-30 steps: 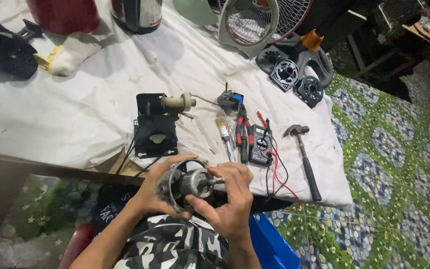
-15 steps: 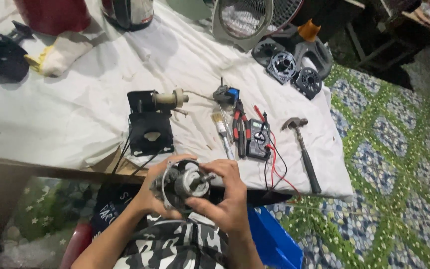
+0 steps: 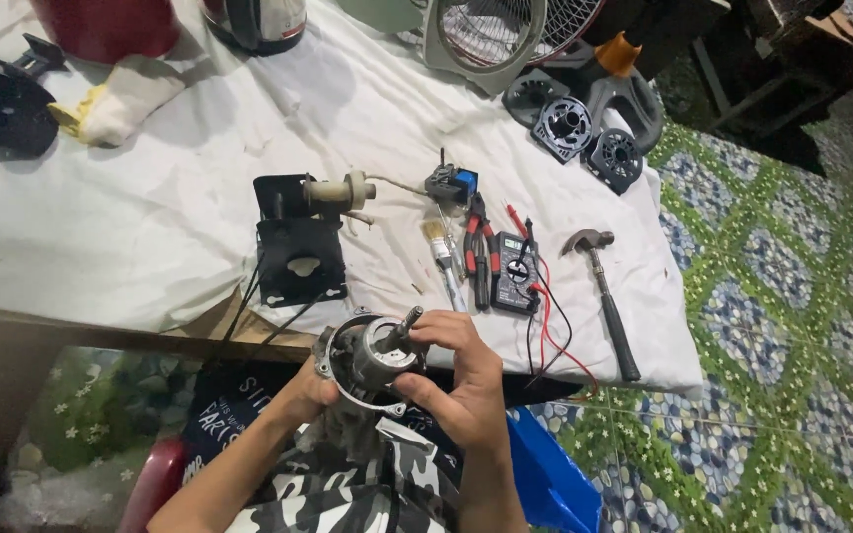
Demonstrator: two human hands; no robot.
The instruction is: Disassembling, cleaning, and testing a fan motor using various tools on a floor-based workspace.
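Both my hands hold a small grey fan motor (image 3: 372, 357) with a metal shaft sticking up, above my lap at the table's near edge. My left hand (image 3: 310, 393) cups the motor housing from the left and below. My right hand (image 3: 458, 380) wraps the right side, fingers on the top cover near the shaft. Just beyond the motor, on the white cloth (image 3: 160, 217), lies a black plastic fan housing (image 3: 296, 247) with a beige knob part.
On the cloth lie a paintbrush (image 3: 441, 252), red-handled pliers (image 3: 477, 259), a multimeter (image 3: 513, 273) with red and black leads, and a hammer (image 3: 606, 296). Round black fan parts (image 3: 584, 138) and a fan grille (image 3: 491, 35) sit at the back. A blue bin (image 3: 545, 474) stands by my right knee.
The view has shifted slightly. My hands have turned the motor a little, so its shaft now points up and to the right; my right fingers have moved on the cover.
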